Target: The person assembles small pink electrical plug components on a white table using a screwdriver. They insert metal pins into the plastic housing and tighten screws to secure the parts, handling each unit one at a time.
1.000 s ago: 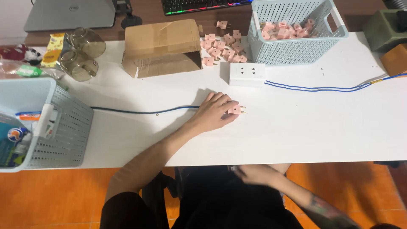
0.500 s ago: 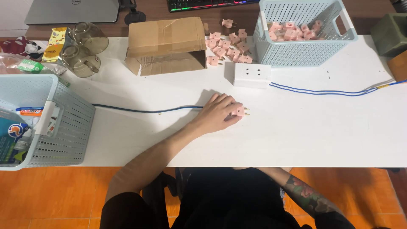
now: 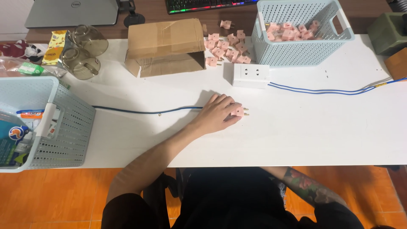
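My left hand (image 3: 217, 113) lies on the white table (image 3: 296, 135) and grips a pink plug (image 3: 239, 111) whose two metal pins point right. A blue cable (image 3: 140, 112) runs from the plug leftward across the table. A white socket block (image 3: 251, 75) sits a little beyond the hand, with its own blue cable (image 3: 330, 90) trailing to the right. My right hand is hidden below the table's front edge; only the tattooed forearm (image 3: 307, 186) shows.
Loose pink plugs (image 3: 224, 44) lie near a pale blue basket (image 3: 302, 51) holding more of them. A cardboard box (image 3: 165, 46) stands at the back. Two glass cups (image 3: 82, 53) and a second basket (image 3: 63, 123) sit at the left.
My right hand, seen near my lap a second ago, has dropped out of sight under the table. The left hand has stayed on the plug.
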